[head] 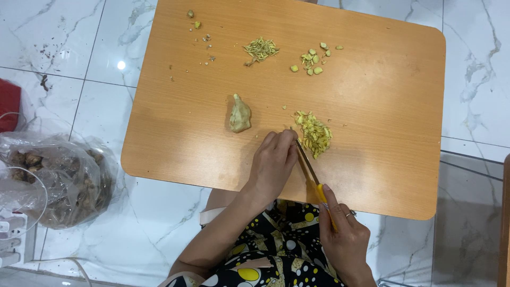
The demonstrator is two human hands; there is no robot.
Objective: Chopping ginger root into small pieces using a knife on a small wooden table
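Note:
My right hand point(345, 234) grips the yellow handle of a knife point(311, 172) at the near edge of a small wooden table point(175, 133). The blade runs up to my left hand point(273, 162), whose fingertips press down on something small beside a pile of cut yellow-green pieces point(314, 133). A peeled pale root chunk point(239, 115) lies on the table left of my left hand. What sits under the fingertips is hidden.
Thin slivers point(260, 49) and small round slices point(313, 57) lie at the far side, with crumbs point(202, 32) at the far left. A clear plastic bag of brown roots point(58, 175) rests on the marble floor at left.

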